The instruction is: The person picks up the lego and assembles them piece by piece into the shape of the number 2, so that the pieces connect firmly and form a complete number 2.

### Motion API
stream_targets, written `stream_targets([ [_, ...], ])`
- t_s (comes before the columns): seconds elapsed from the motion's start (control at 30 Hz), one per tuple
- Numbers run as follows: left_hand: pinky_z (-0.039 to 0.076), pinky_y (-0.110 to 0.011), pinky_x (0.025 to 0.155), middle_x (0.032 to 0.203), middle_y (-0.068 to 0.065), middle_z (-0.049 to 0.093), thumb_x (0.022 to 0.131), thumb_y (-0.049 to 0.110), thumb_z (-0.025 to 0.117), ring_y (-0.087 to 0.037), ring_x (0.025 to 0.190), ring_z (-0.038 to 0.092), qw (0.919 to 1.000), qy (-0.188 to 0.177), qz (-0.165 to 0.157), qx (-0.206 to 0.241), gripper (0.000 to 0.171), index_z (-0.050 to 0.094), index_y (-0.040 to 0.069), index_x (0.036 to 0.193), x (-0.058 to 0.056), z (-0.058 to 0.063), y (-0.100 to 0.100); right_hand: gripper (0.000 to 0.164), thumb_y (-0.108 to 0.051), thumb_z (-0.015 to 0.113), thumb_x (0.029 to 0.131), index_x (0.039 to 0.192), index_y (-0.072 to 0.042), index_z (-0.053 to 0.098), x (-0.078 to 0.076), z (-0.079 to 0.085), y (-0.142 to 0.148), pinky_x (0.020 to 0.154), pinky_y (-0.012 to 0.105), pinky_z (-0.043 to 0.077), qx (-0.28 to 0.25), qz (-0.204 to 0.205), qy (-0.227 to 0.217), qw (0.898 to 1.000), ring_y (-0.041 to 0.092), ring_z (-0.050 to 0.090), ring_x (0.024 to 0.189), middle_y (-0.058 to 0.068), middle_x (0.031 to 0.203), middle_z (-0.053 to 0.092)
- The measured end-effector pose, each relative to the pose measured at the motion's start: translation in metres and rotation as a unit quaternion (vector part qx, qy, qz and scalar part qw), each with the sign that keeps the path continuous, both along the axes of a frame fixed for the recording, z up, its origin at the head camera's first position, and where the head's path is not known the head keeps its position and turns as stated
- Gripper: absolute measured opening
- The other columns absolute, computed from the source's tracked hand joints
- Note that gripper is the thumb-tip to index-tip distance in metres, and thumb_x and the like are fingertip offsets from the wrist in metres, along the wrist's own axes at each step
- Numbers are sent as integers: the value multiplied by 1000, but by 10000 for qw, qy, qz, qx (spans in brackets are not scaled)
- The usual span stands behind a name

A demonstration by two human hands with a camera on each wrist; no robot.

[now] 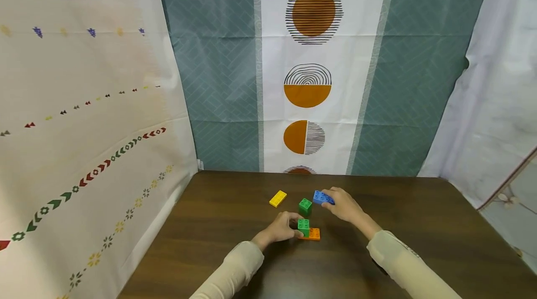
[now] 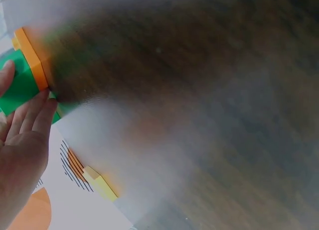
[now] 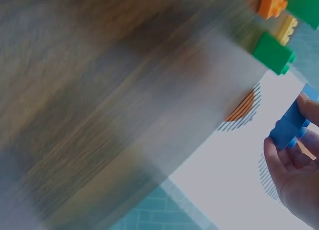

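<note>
Two bare hands work over a dark brown desk (image 1: pixel 235 206) with a faint wood grain. The right hand (image 1: pixel 345 205) grasps a blue brick (image 1: pixel 320 195) by its right end, between thumb and fingers. The left hand (image 1: pixel 280 227) pinches a green block (image 1: pixel 303 230), thumb on the near side and fingers on the far side.

The key relation: the blue brick lies beyond the green block and a little to its right, well apart from it. The blue brick's long axis runs mostly sideways, its right end tipped slightly toward the person. It appears lifted in the right wrist view, though its height cannot be told.

The green block sits on the left part of a flat orange brick (image 1: pixel 314 234), whose right part shows bare studs. A loose green block (image 1: pixel 305 206) stands between the two hands. A thin yellow brick (image 1: pixel 278 198), lying diagonally, is past the left hand.

All the pieces look like smooth plastic with round studs and square-cut corners. Behind hangs a creased fabric curtain (image 1: pixel 214 80), teal with a white strip of orange circles and black lines.
</note>
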State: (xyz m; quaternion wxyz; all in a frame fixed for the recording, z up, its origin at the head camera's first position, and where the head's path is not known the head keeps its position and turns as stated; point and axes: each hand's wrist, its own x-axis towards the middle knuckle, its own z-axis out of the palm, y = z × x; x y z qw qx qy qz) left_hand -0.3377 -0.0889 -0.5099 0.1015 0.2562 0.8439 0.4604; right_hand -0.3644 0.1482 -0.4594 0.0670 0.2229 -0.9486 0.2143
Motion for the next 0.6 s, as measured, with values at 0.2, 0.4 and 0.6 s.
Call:
stream_targets([
  [0.2,55,-24,81,102,-12,73,79,2,77,-9,85,66,10000,-4,36,-39,34,69,0,112,0,0,0,45,-18,70,89,129,0,60,14,4,-11,71,29,47,-122,197,8,9997,14,50,82,11,106,64],
  [0.4,56,-24,81,102,-13,73,80,3,76,-12,87,68,10000,55,-36,-56,35,68,-1,114,0,-1,-1,45,-19,71,88,129,-1,61,25,8,-17,72,28,47,-111,363,-14,9993,14,50,84,10,105,63],
  [0.6,57,-24,80,100,-14,73,80,2,76,-15,88,70,9999,108,-87,-18,34,68,-2,113,-1,-1,-1,46,-18,71,88,128,1,61,34,9,-17,68,22,43,-195,610,-38,9979,12,47,81,8,101,62],
])
